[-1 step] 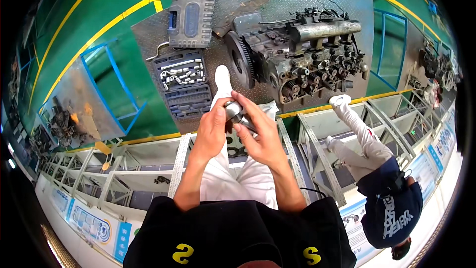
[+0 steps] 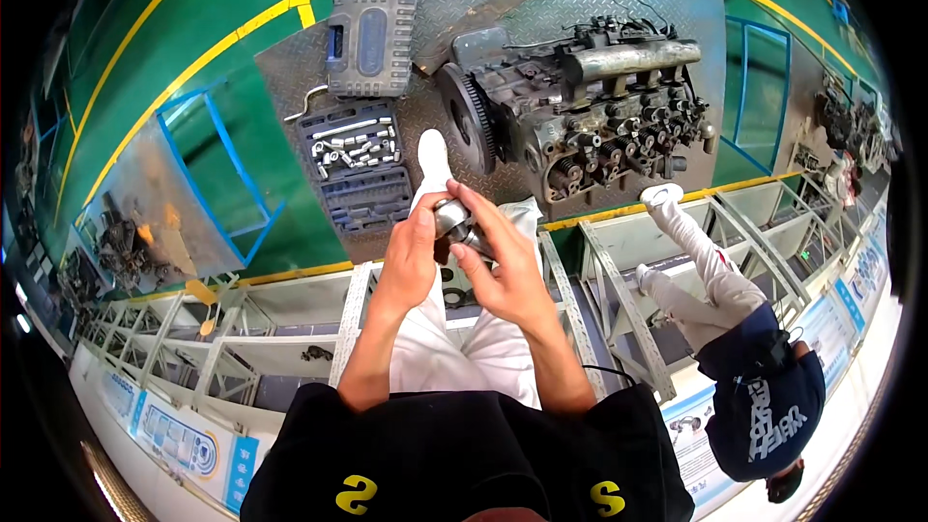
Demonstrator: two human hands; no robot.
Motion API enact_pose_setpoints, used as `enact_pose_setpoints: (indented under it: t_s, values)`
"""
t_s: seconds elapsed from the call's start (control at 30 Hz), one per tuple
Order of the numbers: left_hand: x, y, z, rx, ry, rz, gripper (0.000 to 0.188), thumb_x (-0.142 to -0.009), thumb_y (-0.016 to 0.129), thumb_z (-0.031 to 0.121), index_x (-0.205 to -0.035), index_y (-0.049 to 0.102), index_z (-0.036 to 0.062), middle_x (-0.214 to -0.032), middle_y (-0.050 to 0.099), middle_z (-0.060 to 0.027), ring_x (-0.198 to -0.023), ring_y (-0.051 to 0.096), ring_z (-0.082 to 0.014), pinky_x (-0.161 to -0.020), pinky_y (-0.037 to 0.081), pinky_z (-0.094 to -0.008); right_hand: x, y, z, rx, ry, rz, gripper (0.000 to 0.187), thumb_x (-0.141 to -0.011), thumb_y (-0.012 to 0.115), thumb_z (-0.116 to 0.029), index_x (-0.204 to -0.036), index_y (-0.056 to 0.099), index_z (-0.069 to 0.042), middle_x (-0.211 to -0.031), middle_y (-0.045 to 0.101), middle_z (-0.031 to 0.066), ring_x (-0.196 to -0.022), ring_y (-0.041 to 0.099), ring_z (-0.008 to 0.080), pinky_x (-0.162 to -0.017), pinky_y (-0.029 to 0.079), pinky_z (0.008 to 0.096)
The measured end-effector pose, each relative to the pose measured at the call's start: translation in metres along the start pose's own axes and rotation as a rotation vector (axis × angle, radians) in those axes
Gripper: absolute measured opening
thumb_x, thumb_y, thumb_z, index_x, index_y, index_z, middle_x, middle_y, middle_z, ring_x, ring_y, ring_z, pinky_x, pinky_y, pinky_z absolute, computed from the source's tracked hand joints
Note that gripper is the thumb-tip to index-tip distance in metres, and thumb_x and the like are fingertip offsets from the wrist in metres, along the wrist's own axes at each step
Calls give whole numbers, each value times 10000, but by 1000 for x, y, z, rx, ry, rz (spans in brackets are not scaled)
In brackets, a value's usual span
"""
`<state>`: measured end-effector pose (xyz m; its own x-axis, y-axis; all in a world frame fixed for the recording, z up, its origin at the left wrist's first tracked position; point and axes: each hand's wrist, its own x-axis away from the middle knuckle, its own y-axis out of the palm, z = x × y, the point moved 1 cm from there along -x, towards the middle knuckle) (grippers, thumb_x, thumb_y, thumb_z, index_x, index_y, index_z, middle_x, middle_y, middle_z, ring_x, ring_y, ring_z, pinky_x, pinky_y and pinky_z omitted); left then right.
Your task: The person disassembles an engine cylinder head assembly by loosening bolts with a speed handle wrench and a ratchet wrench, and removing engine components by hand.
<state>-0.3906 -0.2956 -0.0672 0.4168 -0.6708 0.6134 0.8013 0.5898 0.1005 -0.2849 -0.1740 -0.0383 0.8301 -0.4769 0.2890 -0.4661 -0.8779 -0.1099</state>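
Observation:
Both hands meet in front of my lap around a shiny, rounded metal part (image 2: pixel 450 217), with a short dark-and-silver section on its right side. My left hand (image 2: pixel 410 256) is closed on the rounded end from the left. From the other side, my right hand (image 2: pixel 509 266) wraps its fingers and thumb round the right section. The fingers hide much of the part, so its exact kind cannot be made out. Ahead of the hands, on a steel plate (image 2: pixel 280 72), lies an opened socket set case (image 2: pixel 360 195) with loose silver sockets (image 2: pixel 356 149) in its upper tray.
A large partly stripped engine (image 2: pixel 609 106) with a toothed flywheel (image 2: pixel 467 118) sits ahead right. A closed grey tool case (image 2: pixel 371 41) lies beyond the socket set. White metal frames (image 2: pixel 351 314) flank my legs. Another person (image 2: pixel 764 396) stands at the right.

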Motion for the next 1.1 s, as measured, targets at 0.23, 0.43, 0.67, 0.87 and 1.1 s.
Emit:
enact_pose_setpoints:
  t_s: [0.23,0.43,0.67,0.87,1.1]
  values:
    - [0,1,5,-188,237,149,435,-1095,438,348,-1382,509,29,-935,645,-84,-716,535,-115,-656,456,-297,-5,15,-10,-145,53,152,635,-896,616,58,-1492,397,48,-1454,532,232,-1344,532,372,-1087,445,398]
    - [-1,7,-4,-213,348,238,549,-1036,537,481,-1307,587,6,-917,657,-64,-726,548,-91,-665,474,-265,-7,7,-14,-308,142,224,528,-923,600,20,-1433,460,25,-1392,579,202,-1271,587,344,-1046,470,389]
    - [-10,16,5,-445,421,157,472,-1043,562,405,-1273,607,-5,-1091,714,-148,-868,667,-185,-777,528,-319,-3,-17,-8,-244,115,260,527,-905,612,29,-1412,468,19,-1341,580,239,-1200,602,421,-990,501,409]
    - [-23,50,30,-465,68,-30,317,-1058,567,246,-1224,619,-19,-1033,718,-153,-873,670,-181,-790,527,-319,14,-53,18,132,-83,291,587,-858,620,50,-1424,469,21,-1347,573,227,-982,689,414,-751,598,431]
    - [-29,110,27,-395,-19,-9,279,-1063,546,187,-1216,607,-38,-883,689,-82,-726,539,-94,-667,466,-255,29,-88,69,281,-303,443,448,-827,666,-11,-1273,632,5,-1182,671,153,-830,730,269,-663,602,339]
